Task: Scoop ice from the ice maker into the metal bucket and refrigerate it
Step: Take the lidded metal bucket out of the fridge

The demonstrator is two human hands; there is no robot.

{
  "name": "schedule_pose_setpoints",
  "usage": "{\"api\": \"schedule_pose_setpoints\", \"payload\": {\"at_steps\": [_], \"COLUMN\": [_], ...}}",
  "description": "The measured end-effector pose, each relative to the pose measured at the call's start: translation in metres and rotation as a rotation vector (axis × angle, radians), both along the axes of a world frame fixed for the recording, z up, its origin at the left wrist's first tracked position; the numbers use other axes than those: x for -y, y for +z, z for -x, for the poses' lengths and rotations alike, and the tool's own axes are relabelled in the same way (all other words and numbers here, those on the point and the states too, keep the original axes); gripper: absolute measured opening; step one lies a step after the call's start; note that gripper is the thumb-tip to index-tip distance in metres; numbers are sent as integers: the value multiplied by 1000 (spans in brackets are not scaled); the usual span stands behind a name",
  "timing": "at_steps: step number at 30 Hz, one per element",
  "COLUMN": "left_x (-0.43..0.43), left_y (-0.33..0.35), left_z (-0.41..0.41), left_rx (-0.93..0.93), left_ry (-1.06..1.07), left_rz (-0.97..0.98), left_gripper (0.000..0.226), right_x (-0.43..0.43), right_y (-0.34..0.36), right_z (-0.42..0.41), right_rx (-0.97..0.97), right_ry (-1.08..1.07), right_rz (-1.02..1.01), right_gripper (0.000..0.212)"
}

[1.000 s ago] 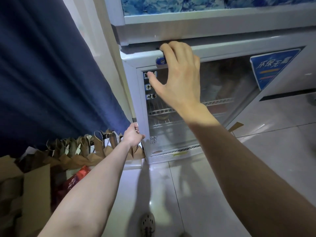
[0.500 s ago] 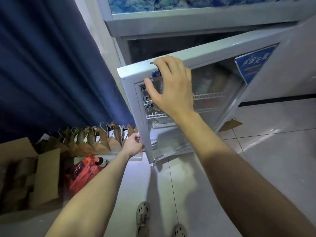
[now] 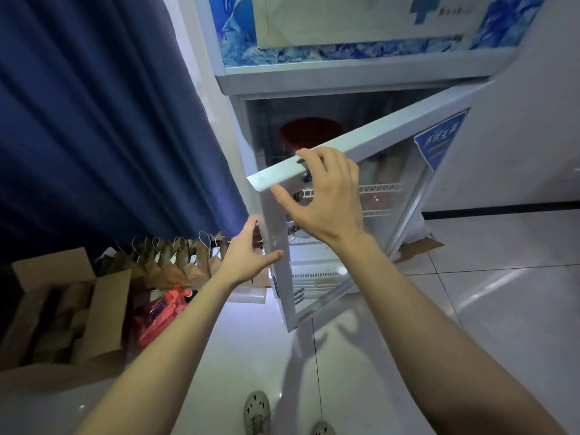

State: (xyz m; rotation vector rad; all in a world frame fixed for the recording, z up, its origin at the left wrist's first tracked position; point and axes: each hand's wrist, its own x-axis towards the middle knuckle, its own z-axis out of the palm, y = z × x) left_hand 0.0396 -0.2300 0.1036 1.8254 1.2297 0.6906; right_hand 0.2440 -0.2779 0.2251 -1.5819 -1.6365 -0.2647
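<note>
Left of my fingers (image 3: 314,158) hangs a dark blue curtain (image 3: 110,136); below them glossy pale floor tiles (image 3: 502,309) reflect light; a white wall (image 3: 549,120) stands to their right.

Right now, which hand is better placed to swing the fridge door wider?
Probably left: the left hand grips the door by its free edge, farthest from the hinge; the right hand hooks its top.

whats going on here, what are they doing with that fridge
A person stands at a small display fridge with its glass door partly open. The right hand grips the door's top edge, fingers curled over it, and the left hand holds the door's free side edge lower down. Inside, on the upper shelf, sits something round and red. No metal bucket is in view.
</note>
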Motion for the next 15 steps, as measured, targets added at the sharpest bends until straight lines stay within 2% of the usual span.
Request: {"api": "schedule_pose_setpoints", "payload": {"at_steps": [8,15], "left_x": [47,82], "left_y": [16,23], "left_z": [-2,-14], "left_rx": [-45,-77], "left_ry": [-147,-369], "left_rz": [18,81], "left_gripper": [70,71], "right_x": [47,99], "right_y": [1,-6], "right_z": [21,15], "right_rx": [-7,-32], "right_ry": [-57,-143], "right_rz": [55,59], "right_gripper": [76,55]}}
